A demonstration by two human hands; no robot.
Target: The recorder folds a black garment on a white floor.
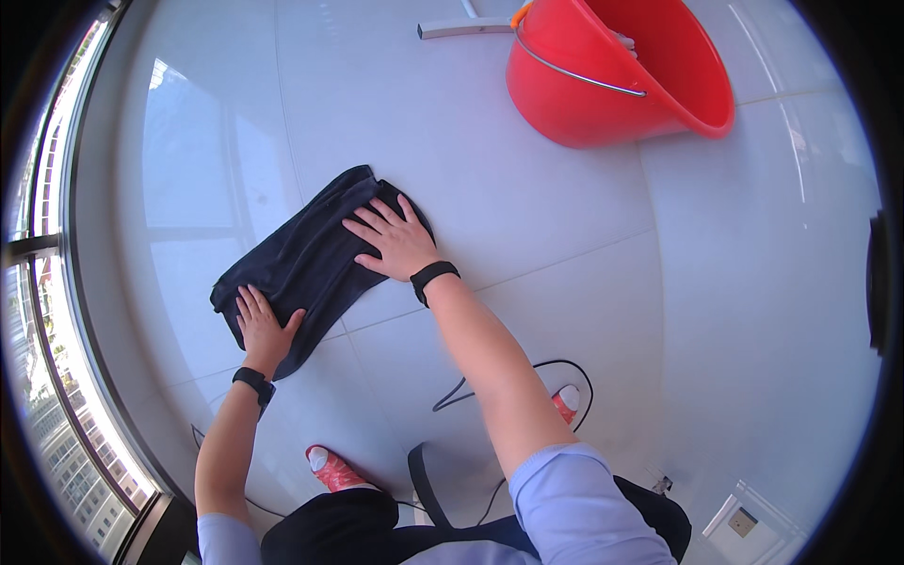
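A dark cloth [304,247], folded and a little wrinkled, lies spread over the pale tiled floor [395,99]. Pressed flat on its lower left end is my left hand [265,332], thumb held away from the fingers. My right hand [399,244] rests palm down on the upper right part, its fingers spread. Neither hand is closed around the fabric. Each wrist wears a black band.
A red bucket [579,85] with a metal handle stands at the upper right, something pale inside it. Beside it is a metal bar [466,27]. A black cable [590,388] loops near my feet. Windows [63,353] line the left, and a wall socket [741,522] sits lower right.
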